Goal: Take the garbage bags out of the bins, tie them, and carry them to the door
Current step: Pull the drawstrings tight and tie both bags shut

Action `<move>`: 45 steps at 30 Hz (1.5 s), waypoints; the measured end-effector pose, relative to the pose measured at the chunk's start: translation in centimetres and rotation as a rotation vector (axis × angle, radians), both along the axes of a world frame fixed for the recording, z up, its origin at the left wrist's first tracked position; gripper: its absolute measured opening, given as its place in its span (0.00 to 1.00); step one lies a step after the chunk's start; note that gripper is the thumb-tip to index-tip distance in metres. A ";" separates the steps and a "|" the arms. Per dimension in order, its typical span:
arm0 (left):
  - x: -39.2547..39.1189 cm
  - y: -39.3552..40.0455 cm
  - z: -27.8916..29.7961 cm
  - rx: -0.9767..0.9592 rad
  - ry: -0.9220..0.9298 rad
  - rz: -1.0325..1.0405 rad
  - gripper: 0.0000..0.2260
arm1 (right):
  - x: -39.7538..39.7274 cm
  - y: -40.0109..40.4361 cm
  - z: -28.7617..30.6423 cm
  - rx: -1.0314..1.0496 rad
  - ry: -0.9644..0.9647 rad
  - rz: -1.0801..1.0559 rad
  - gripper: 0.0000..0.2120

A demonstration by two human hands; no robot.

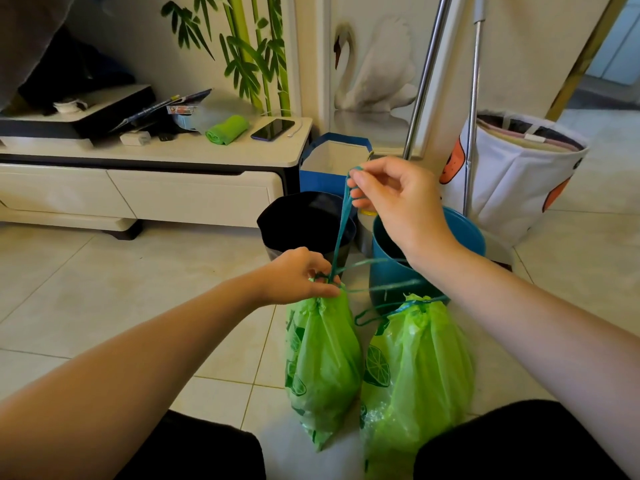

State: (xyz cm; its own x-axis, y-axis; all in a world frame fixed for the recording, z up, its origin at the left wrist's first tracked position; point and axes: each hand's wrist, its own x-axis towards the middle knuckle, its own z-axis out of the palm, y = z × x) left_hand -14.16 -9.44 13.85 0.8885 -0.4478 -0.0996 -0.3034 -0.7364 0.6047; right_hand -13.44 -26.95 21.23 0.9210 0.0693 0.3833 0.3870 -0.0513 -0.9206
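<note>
Pale tiled floor (104, 271), a low white cabinet (138, 192) against a wall painted with bamboo (249, 53).

Left hand (297, 277) low, fingers curled in a pinch; right hand (391, 195) raised, fingertips pinched, both forearms outstretched.

Two bright green garbage bags (381, 362) carry darker green lime-slice prints and teal drawstrings (341, 220). Just behind them, one bin (304, 223) is black-lined and the other bin (391, 268) is blue. Further behind, a rolled green cloth (227, 129) lies on the cream surface (194, 150).
</note>
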 end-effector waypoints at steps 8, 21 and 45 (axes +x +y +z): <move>-0.2 0.4 -0.2 -0.263 0.179 0.094 0.10 | 0.6 -0.1 -2.4 -0.489 0.270 0.129 0.20; -0.3 2.8 -0.3 -0.366 0.277 0.219 0.14 | 0.1 -0.8 -3.7 -0.831 0.488 0.328 0.18; -0.4 3.4 0.2 -0.377 0.179 0.130 0.04 | 0.3 2.0 -9.2 -0.585 0.376 0.421 0.07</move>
